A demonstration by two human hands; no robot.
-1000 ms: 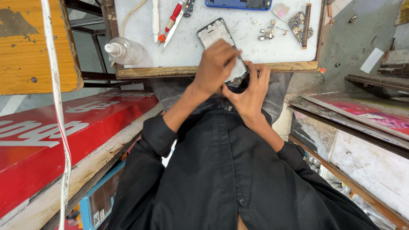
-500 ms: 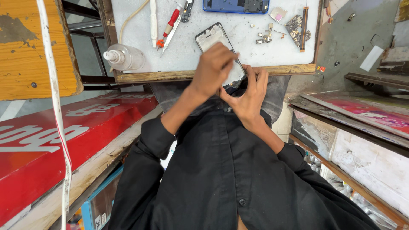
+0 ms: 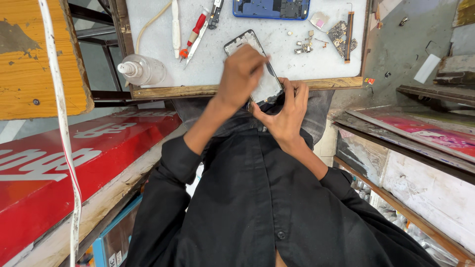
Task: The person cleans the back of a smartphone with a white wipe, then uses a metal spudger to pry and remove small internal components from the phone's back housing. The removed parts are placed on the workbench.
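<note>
Phone screen (image 3: pixel 247 42) (frame up) in both hands.

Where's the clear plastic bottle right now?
In the head view, the clear plastic bottle lies on its side at the left front corner of the white work mat, left of the left hand and the red-handled screwdriver.

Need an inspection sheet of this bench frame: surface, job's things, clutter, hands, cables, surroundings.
Surface: white worktop with a wooden edge, dusty.
Job's things: phone frame lying at the near edge of the worktop, partly covered by the hands.
Clutter: clear squeeze bottle, red-handled screwdriver, white tool, blue phone housing, small circuit boards, loose parts.
Hands: left hand on top of the phone frame; right hand holds its near end; grip detail blurred.
Cables: beige cable on the worktop; white-and-red cord hanging in the foreground.
Surroundings: red signboard, yellow wooden board, shelves at the other side.
</note>
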